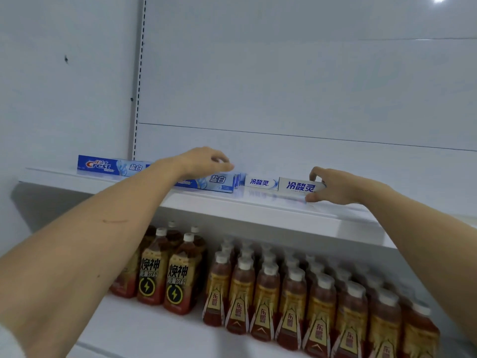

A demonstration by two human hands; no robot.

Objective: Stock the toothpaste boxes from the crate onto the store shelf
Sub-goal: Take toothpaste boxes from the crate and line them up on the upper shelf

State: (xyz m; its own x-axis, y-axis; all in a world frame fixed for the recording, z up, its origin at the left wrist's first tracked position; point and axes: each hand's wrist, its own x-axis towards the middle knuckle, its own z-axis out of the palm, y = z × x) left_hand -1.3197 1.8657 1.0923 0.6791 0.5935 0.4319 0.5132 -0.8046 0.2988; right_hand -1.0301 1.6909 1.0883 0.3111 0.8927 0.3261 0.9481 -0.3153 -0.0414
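**Head view**

**Inspector:** State the position of each hand.

**Technician:** The right hand (335,186) pinches the right end of a white toothpaste box (300,186), thumb under the front edge and fingers curled over the top. That box stands on the upper shelf (258,215), end to end with a second white box (260,182). The left hand (206,161) hovers over the blue toothpaste boxes (216,180), fingers loosely curled and holding nothing; whether it touches them cannot be determined. Another blue box (108,165) lies at the far left of the shelf. The crate is not in view.

**Inspector:** Identify the failure risks.

**Technician:** Probable risk one: the held box sits near the front lip. A pull or twist on release could tip it off the edge onto the bottled drinks (284,293) below. Risk two: pushing it leftward too hard could drive the row sideways and skew the neighbouring white box. Risk three: the left forearm crosses in front of the blue boxes; a careless withdrawal could drag them forward.

**Inspector:** Recommended precaution?

**Technician:** Release straight, then lift both arms clear before retracting.
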